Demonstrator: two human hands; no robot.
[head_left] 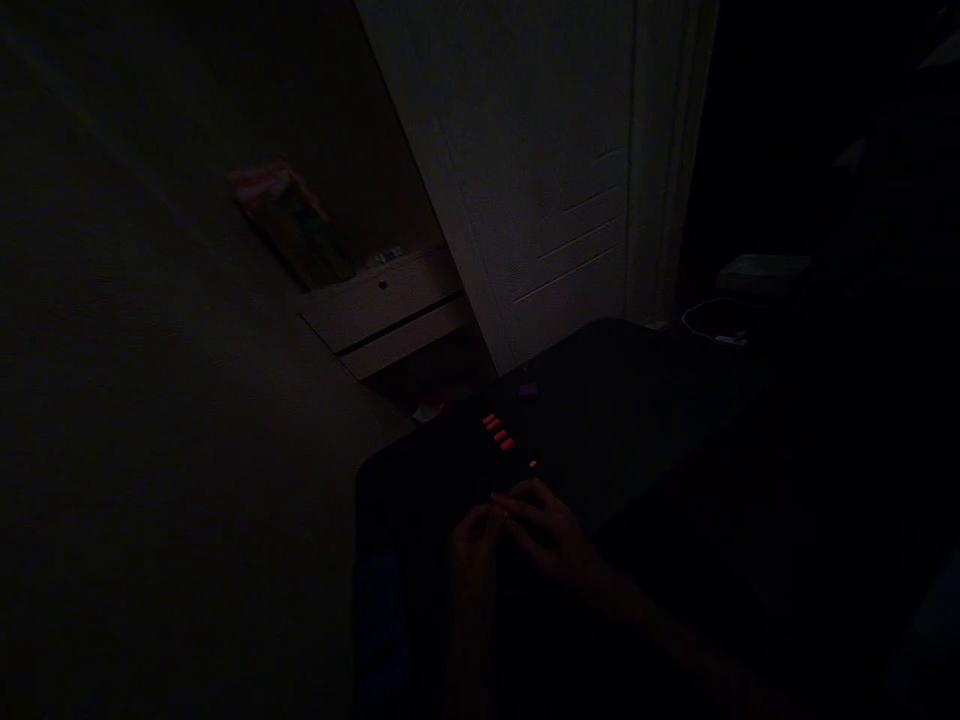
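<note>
Over the near part of a dark table, my left hand and my right hand meet with fingertips pinched together. Between them shows a speck of a small orange-red piece; its kind is too dark and small to tell, and the fingers cover most of it. Just past my right hand lies a tiny orange piece. Farther off, several short red-orange sticks lie side by side in a slanting row. Beyond them is a small purple block.
The room is very dark. A pale panelled door stands behind the table. To its left is a drawer unit with a colourful packet on top. A white cable and a pale box are at the right.
</note>
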